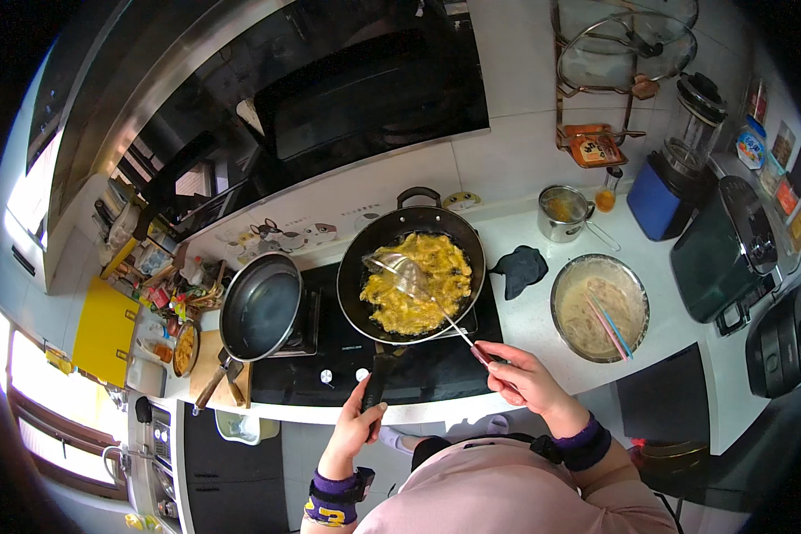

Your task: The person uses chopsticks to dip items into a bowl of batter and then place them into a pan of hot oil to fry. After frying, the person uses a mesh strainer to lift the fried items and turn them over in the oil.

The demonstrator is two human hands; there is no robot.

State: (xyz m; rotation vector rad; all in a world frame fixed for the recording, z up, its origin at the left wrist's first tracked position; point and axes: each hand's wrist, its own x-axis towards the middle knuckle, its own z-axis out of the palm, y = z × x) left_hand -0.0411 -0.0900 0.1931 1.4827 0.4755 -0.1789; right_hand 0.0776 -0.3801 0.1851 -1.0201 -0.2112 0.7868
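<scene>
A black wok [352, 304] sits on the right side of the cooktop, with battered yellow pieces [417, 314] bubbling in oil. My left hand [357, 424] grips the wok's black handle at the front. In my right hand [524, 377] is the dark red handle of a metal skimmer [400, 270], its perforated head lying over the frying pieces. To the right, a steel bowl [643, 314] holds pale batter with a pink and a blue chopstick in it. A black cloth [524, 270] lies between wok and bowl.
A dark frying pan [260, 314] rests on the left burner, handle over a wooden cutting board [203, 380]. Behind the bowl stand a steel pot [561, 230] with a strainer, a small bottle [607, 190] and a blue-based blender [661, 197]. The range hood [374, 80] hangs above.
</scene>
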